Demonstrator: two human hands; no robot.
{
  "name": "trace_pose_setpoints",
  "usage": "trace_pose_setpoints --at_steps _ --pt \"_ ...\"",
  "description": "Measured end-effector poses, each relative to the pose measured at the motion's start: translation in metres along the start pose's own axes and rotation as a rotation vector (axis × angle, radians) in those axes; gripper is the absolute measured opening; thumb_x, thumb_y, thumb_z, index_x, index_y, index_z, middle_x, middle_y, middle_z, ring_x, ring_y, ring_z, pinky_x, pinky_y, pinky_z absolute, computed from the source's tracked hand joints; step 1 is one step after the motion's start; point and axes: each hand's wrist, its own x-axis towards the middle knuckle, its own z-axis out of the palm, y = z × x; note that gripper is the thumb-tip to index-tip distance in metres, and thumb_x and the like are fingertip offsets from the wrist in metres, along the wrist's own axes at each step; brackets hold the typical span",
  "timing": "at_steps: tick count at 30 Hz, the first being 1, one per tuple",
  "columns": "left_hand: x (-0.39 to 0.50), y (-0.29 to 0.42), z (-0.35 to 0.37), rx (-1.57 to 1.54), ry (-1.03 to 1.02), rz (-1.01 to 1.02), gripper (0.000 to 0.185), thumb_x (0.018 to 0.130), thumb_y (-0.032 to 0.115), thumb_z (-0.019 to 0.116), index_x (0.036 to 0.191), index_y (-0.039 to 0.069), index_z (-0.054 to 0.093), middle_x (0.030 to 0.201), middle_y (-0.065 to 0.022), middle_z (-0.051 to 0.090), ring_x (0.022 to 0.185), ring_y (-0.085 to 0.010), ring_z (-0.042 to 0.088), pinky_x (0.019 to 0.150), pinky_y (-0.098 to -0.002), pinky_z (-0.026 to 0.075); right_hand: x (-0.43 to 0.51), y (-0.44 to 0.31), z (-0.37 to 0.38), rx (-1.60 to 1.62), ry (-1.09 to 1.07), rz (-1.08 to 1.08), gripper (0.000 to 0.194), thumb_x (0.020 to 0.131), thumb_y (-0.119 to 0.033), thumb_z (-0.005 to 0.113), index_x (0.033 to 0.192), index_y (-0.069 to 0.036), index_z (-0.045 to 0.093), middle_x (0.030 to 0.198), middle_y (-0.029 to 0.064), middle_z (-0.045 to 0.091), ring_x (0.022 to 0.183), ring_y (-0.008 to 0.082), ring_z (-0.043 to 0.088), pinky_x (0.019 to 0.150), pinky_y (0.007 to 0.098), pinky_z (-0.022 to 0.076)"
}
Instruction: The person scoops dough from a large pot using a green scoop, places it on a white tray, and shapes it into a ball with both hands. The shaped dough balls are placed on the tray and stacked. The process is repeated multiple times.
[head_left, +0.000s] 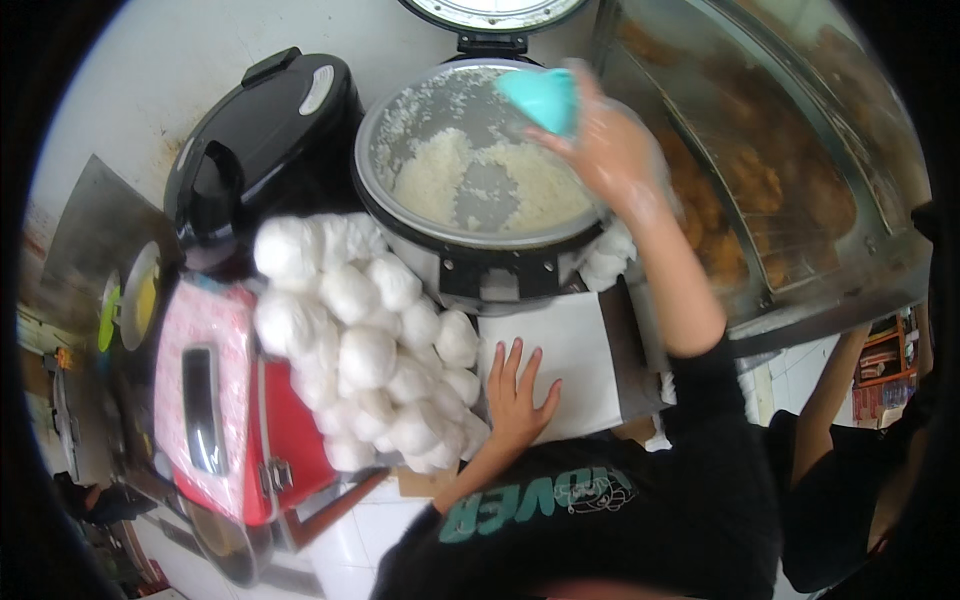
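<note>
My right hand (611, 150), blurred and apparently in a clear plastic glove, grips a turquoise cup or bowl (541, 97) over the far right part of an uncovered rice cooker (487, 270). White cooked rice (439, 172) lies in two heaps inside the pot, with bare metal between them and grains stuck to the far wall. In front of the cooker, my left hand (517, 394) rests with its fingers apart on a stack of white paper (574, 360). Just left of that hand is a large pile of round white wrapped bundles (367, 356).
A second, closed black rice cooker (277, 127) stands at the back left. Before it sits a red box with a pink lid (206, 382). A glass display case (750, 172) of fried food borders the right. Another person's arm (825, 390) shows at the lower right.
</note>
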Motion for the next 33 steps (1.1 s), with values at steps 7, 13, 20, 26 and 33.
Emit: trace_pose_setpoints --at_steps 7,13,20,26,33 --pt "0.079 0.001 -0.039 0.113 0.243 0.099 0.076 0.077 0.038 0.082 0.144 0.027 0.049 0.160 -0.0202 0.023 0.145 -0.0532 0.017 0.110 -0.0628 0.028 0.116 -0.058 0.206 -0.680 -0.060 -0.519 0.069 0.089 -0.035 0.067 0.141 0.000 0.038 0.098 0.0177 0.066 0.088 0.0353 0.070 0.065 0.0447 0.0563" --pt "0.086 -0.002 -0.028 0.218 0.165 0.066 0.064 0.079 0.045 0.079 0.137 0.028 0.058 0.161 -0.0132 0.021 0.150 -0.0441 0.004 0.111 -0.0645 0.020 0.139 -0.056 0.229 -0.487 -0.715 -0.682 0.071 0.084 -0.046 0.070 0.137 -0.005 0.045 0.094 0.0147 0.069 0.083 0.0303 0.070 0.066 0.0438 0.0551" --pt "0.084 0.005 -0.033 0.188 0.114 0.095 0.072 0.070 0.042 0.087 0.132 0.022 0.057 0.159 -0.0205 0.019 0.152 -0.0362 0.005 0.119 -0.0612 -0.001 0.055 -0.036 0.148 -0.286 -1.072 -0.885 0.052 0.089 -0.051 0.061 0.110 -0.004 0.058 0.075 0.0170 0.068 0.072 0.0376 0.069 0.061 0.0528 0.0533" --pt "0.077 0.003 -0.029 0.249 0.132 0.048 0.056 0.080 0.042 0.080 0.132 0.038 0.061 0.164 -0.0077 0.020 0.150 -0.0469 0.005 0.114 -0.0554 0.024 0.071 0.015 0.107 0.078 -1.087 -0.848 0.048 0.092 -0.050 0.057 0.097 -0.003 0.065 0.074 0.0204 0.067 0.073 0.0417 0.067 0.068 0.0536 0.0526" --pt "0.083 -0.002 -0.034 0.266 0.117 0.136 0.070 0.072 0.041 0.086 0.134 0.027 0.058 0.163 -0.0168 0.014 0.151 -0.0426 0.003 0.120 -0.0593 0.003 0.130 -0.003 0.163 -0.619 -0.932 -0.810 0.064 0.091 -0.064 0.050 0.091 -0.004 0.071 0.076 0.0173 0.069 0.072 0.0373 0.067 0.069 0.0484 0.0540"
